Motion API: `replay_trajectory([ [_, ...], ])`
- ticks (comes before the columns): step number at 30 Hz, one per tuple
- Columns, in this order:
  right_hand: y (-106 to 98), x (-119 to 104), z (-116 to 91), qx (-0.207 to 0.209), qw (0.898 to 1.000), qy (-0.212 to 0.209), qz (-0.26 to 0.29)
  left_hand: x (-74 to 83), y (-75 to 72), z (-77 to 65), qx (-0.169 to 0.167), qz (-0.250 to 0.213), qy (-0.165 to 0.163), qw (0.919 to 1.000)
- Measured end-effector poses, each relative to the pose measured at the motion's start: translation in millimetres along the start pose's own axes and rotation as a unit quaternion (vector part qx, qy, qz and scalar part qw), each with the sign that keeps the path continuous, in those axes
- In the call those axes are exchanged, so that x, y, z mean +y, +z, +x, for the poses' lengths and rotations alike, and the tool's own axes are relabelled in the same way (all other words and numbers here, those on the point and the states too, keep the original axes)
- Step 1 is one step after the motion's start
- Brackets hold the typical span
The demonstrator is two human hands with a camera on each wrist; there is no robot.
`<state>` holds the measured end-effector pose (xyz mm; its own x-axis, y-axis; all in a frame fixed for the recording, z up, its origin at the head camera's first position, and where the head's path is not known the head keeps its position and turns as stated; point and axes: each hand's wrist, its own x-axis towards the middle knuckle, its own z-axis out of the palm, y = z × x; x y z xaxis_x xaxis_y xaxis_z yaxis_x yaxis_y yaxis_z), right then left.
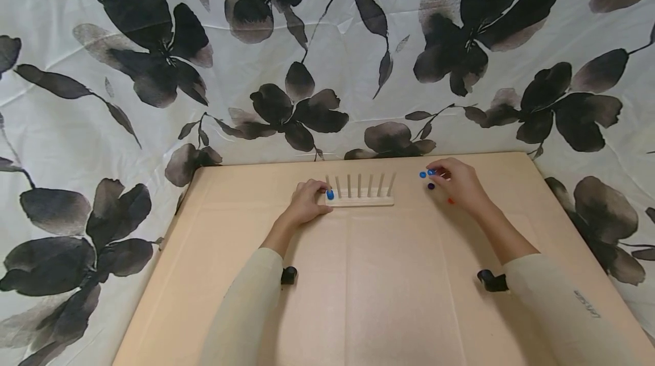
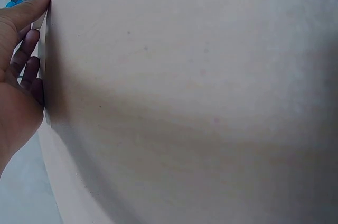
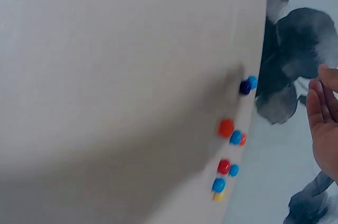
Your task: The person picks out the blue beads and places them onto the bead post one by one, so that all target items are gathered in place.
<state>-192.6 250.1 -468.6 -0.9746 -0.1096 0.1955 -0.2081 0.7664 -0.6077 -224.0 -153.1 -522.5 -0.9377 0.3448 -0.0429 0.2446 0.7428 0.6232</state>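
A pale wooden peg rack (image 1: pixel 360 202) with several upright pegs stands near the back edge of the cardboard-coloured tabletop. Blue beads (image 1: pixel 330 195) sit low on its leftmost peg. My left hand (image 1: pixel 307 201) grips the rack's left end, thumb at the front; the left wrist view shows this thumb (image 2: pixel 34 7) along the rack's edge. To the right, my right hand (image 1: pixel 457 183) pinches a blue bead (image 1: pixel 431 172) at its fingertips, above loose beads. From the right wrist, thumb and fingers (image 3: pixel 315 105) come together, hiding the held bead.
Loose beads lie right of the rack: a dark blue bead (image 3: pixel 245 87), a red bead (image 3: pixel 224 166), a yellow bead (image 3: pixel 218 196) and several others in blue and orange-red. A floral cloth (image 1: pixel 317 70) hangs behind the tabletop's back edge (image 1: pixel 256 166).
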Motion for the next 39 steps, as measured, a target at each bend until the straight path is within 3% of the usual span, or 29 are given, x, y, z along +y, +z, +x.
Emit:
replay_trajectory([
  [20,29.2,-64.3,25.3,-0.007,0.996,-0.074,0.050,-0.4,-1.7,-1.9,0.000,-0.015,-0.003,0.9999],
  [25,32.6,-79.4,31.8,0.001,0.994,-0.093,0.052,0.4,-3.2,0.7,-0.001,-0.014,-0.005,0.9999],
  [39,52.3,-111.9,58.5,-0.031,0.986,-0.143,0.076,3.4,-1.4,10.7,0.003,-0.012,-0.017,0.9998],
])
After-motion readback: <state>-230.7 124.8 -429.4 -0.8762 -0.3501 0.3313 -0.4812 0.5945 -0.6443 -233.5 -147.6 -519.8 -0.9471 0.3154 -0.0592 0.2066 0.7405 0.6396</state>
